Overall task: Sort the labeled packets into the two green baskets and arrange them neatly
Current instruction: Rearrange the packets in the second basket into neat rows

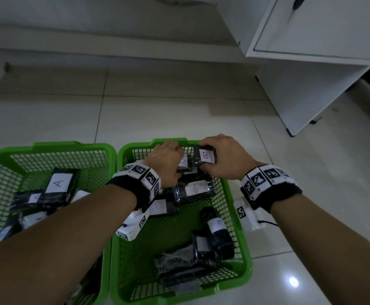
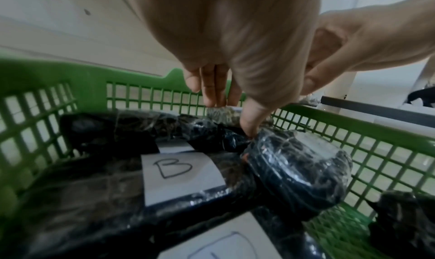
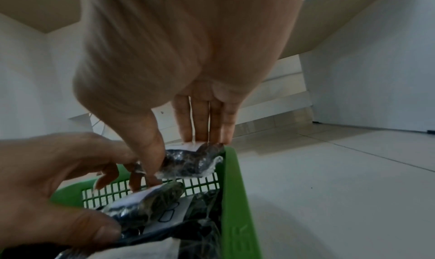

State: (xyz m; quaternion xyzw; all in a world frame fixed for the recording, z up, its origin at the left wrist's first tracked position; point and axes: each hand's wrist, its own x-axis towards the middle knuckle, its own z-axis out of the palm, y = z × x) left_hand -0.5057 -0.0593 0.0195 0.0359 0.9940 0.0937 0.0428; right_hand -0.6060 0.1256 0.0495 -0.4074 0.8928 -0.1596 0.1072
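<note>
Two green baskets stand side by side on the floor. The left basket (image 1: 47,148) holds black wrapped packets, one labeled A (image 1: 58,183). Several B packets (image 1: 196,190) lie loosely in the right basket (image 1: 243,249). Both hands are at that basket's far end. My right hand (image 3: 179,155) pinches a B packet (image 1: 206,156) between thumb and fingers, lifted near the rim. Just left of it, my left hand (image 2: 233,118) grips another black packet (image 3: 146,201) lying on the pile; its label is mostly hidden.
A white cabinet (image 1: 311,84) stands on the tiled floor (image 1: 157,111) at the back right. A white wall with a low ledge runs behind the baskets. More packets (image 1: 217,225) lie at the near end of the right basket.
</note>
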